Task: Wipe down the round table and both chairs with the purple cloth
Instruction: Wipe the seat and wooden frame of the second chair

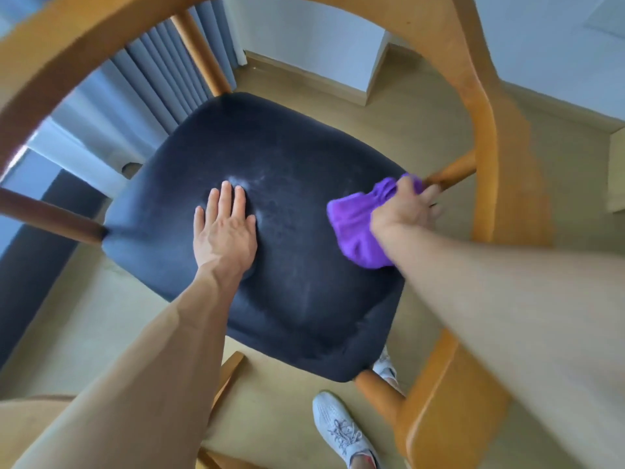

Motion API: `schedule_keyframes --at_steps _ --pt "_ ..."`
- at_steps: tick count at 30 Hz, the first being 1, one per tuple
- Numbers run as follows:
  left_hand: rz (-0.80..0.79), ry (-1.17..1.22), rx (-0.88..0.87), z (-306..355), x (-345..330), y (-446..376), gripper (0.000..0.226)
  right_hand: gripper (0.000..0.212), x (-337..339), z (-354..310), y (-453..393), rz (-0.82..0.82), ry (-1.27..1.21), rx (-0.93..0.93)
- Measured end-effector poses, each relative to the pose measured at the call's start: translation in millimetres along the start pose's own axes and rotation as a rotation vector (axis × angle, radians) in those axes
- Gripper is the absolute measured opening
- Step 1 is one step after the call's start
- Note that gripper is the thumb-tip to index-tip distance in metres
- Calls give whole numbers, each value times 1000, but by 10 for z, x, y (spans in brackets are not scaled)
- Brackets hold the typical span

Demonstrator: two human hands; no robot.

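Floor (399, 123): pale yellowish-tan, smooth, running to a low skirting board (304, 74) at the far side. Far wall (304, 38): plain white, with a projecting white corner block (375, 72). Pleated grey-blue curtain (159, 79) hangs at left, daylight showing beside it. A dark panel (33, 265) stands at lower left.

You get no readable text, labels, brands or numbers anywhere in frame; motion blur smears most surfaces.
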State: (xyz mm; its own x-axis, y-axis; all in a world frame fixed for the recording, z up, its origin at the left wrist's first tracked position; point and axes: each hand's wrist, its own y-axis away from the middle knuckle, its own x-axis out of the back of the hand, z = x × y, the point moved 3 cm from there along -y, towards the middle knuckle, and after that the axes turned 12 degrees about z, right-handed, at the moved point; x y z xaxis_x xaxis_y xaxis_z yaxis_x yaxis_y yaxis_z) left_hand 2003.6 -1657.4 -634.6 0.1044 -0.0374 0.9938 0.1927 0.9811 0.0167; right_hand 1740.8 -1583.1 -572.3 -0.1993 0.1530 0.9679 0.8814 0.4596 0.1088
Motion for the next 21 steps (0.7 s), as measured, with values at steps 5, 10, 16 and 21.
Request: schedule_keyframes --at_steps 5,10,16,21 --pt "12 16 9 -54 -69 9 59 64 -200 302 169 -39 16 -114" --pt "9 -5 9 -69 -78 5 59 60 -228 345 1256 -93 145 -172" --pt "-39 26 14 -30 -22 -35 61 61 -293 226 2230 -334 134 -217" --pt "-152 147 -6 -107 152 -106 61 48 -247 24 1979 -298 -115 -125"
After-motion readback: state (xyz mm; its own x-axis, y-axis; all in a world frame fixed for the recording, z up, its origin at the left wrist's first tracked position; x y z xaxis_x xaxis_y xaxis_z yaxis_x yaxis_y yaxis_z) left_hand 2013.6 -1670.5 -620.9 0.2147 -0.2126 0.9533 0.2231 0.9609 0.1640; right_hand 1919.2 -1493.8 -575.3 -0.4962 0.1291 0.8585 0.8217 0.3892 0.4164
